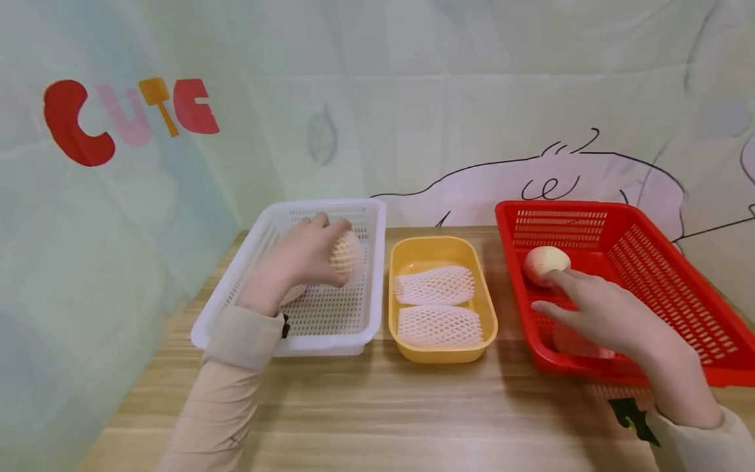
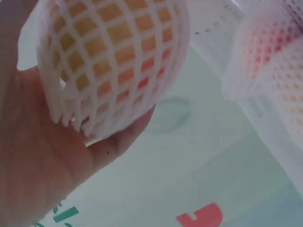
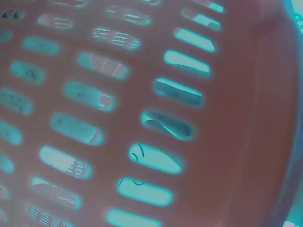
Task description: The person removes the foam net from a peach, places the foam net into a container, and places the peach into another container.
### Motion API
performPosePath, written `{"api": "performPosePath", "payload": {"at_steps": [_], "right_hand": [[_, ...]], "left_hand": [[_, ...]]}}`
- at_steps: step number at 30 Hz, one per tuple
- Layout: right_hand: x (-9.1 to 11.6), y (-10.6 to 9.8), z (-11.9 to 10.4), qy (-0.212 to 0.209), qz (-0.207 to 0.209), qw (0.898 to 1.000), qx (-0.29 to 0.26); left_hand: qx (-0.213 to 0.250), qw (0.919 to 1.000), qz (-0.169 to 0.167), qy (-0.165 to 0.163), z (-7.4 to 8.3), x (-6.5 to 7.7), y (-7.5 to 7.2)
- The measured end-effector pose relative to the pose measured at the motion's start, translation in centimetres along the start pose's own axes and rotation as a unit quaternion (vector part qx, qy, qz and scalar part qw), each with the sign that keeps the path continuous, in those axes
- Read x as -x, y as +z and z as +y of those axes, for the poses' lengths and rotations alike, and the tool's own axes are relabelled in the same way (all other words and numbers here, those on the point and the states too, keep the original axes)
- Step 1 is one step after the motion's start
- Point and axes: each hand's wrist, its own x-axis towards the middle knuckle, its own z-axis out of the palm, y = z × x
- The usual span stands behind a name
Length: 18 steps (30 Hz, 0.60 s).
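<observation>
My left hand (image 1: 297,255) grips a round yellow-and-red fruit in a white foam net (image 1: 347,257) over the white basket (image 1: 377,314). In the left wrist view the palm and thumb lie against the netted fruit (image 2: 118,52). Other netted fruits (image 2: 262,52) are beside it there, partly cut off. My right hand (image 1: 607,311) reaches into the red basket (image 1: 516,288) with its fingers extended. Its fingertips are at a bare pale round fruit (image 1: 542,262); whether they touch it I cannot tell. A pinkish thing (image 1: 578,344) lies under that hand, mostly hidden.
Between the baskets stands a yellow tray (image 1: 442,354) holding two flat white foam nets (image 1: 436,285). All three containers stand on a wooden table (image 1: 377,413). A printed cloth (image 1: 377,118) hangs right behind and to the left. The right wrist view shows only slotted basket wall (image 3: 227,142).
</observation>
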Motion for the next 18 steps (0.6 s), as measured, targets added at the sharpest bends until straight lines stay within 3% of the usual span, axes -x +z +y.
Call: {"api": "performPosePath", "payload": {"at_steps": [3,9,18], "right_hand": [[0.1,-0.1,-0.3,-0.010,0.012,1.000,-0.002],[0.2,-0.2,-0.6,-0.012,0.034,0.999,0.007],[0.3,-0.2,-1.7,-0.016,0.044,0.999,0.007]], "left_hand": [[0.003,0.9994,0.034,0.007,0.2,0.8,-0.5],[0.019,0.9976,0.061,0.028,1.2,2.0,-1.2],[0.068,0.9889,0.119,0.057,3.1,3.5,-1.0]]}}
